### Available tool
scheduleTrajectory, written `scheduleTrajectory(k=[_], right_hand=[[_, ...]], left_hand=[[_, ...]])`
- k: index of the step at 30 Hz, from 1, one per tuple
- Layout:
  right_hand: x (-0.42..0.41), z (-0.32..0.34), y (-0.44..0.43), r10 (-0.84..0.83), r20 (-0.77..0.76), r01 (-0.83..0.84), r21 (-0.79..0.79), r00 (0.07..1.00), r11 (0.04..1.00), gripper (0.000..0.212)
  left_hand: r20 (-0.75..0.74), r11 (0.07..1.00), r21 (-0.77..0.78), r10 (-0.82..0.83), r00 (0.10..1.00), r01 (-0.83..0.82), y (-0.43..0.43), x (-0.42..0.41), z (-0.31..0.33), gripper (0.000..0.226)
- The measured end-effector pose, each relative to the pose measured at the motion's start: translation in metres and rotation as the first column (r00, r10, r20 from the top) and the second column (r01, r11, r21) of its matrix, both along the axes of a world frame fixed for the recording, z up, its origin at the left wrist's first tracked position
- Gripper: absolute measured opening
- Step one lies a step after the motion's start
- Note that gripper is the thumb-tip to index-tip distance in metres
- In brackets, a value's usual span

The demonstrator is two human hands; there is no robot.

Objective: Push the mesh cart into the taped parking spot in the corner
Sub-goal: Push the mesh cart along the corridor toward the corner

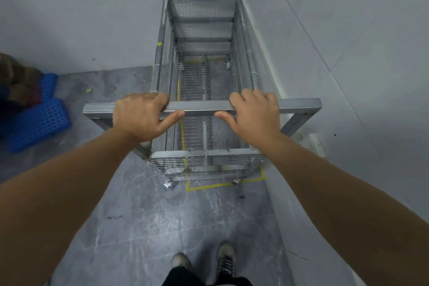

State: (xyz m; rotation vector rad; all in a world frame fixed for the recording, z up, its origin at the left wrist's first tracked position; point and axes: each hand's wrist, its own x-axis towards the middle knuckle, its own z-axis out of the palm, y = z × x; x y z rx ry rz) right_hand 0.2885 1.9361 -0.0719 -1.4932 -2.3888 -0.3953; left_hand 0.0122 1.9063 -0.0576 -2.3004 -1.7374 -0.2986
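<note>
mesh cart (pixel 204 72) empty, over yellow tape (pixel 222 184); left hand (pixel 139 116), right hand (pixel 255 116) gripping handle (pixel 199 108).

Grey marbled floor (pixel 144 227). Cart (pixel 204 158) is stood on it in the far right corner, over yellow tape (pixel 209 186); the tape's near left corner is seen just outside the cart. Blue crates (pixel 39 121) at left edge. Shoes (pixel 204 262) at near edge.
</note>
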Motion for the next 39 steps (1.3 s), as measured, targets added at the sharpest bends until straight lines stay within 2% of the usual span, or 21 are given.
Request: scheduleTrajectory(k=[13,21,31,39], right_hand=[[-0.033,0.002,-0.012,-0.006,-0.001,0.006,-0.008,1.0,1.0,0.06],[-0.027,0.003,-0.011,-0.004,0.002,0.004,-0.027,1.0,1.0,0.061],[-0.024,-0.002,-0.011,-0.005,-0.045,0.007,0.029,0.999,1.0,0.066],[-0.022,-0.001,-0.011,-0.005,-0.056,0.007,0.048,0.998,0.999,0.062]], left_hand=[[-0.012,1.0,0.021,-0.006,1.0,0.006,-0.006,-0.033,0.001,0.064],[-0.005,1.0,-0.005,-0.024,1.0,0.024,-0.005,-0.029,0.002,0.056],[0.009,0.999,0.007,-0.037,0.999,0.037,-0.008,-0.025,0.004,0.058],[0.025,0.999,0.007,-0.034,0.999,0.033,-0.007,-0.023,0.004,0.056]])
